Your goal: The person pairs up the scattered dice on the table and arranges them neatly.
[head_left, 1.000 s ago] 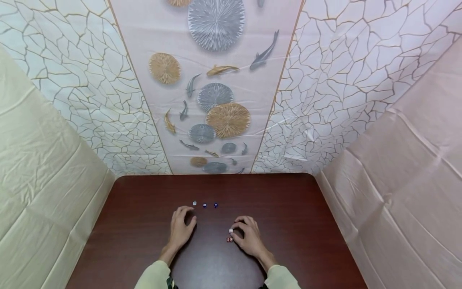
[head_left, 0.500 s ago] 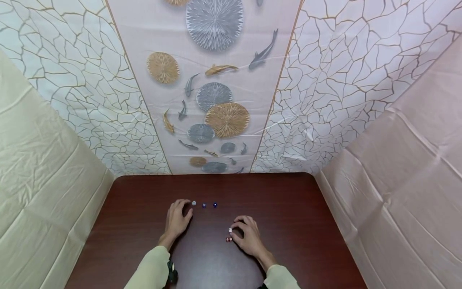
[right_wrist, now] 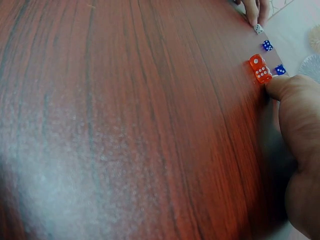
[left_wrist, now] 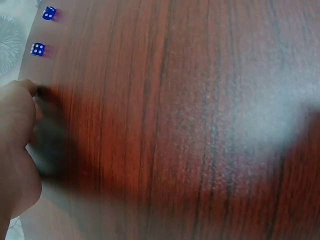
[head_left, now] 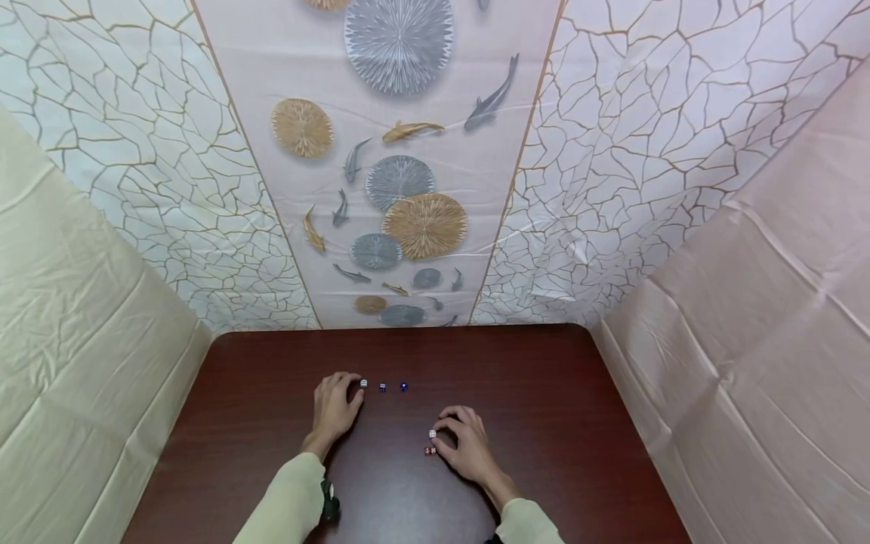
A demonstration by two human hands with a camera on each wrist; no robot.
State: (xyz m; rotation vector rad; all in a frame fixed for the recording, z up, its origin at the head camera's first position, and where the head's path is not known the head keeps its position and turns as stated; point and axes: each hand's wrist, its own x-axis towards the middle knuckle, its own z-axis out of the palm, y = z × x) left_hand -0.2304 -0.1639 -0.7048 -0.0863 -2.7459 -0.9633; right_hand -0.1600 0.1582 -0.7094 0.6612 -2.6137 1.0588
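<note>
My left hand (head_left: 331, 404) reaches to the left end of a spaced row of dice, its thumb and index fingertip at the sides of a white die (head_left: 363, 383). In the right wrist view that white die (right_wrist: 258, 29) shows below the left fingertips. My right hand (head_left: 467, 446) pinches another white die (head_left: 432, 434) between thumb and index finger. Two red dice (right_wrist: 260, 69) lie side by side just nearer the person, close to the right thumb. The right hand's die is hidden in the right wrist view, the left hand's in the left wrist view.
Two blue dice, one in the middle (head_left: 383, 387) and one at the right (head_left: 404, 386), continue the row right of the left hand. The dark wooden table (head_left: 544, 393) ends at a patterned cloth backdrop (head_left: 421, 166), with pale cloth walls at both sides.
My left hand first drew a little left and away from me, then its fingertips closed in on the white die. My right hand has stayed at its die. The view has shifted slightly.
</note>
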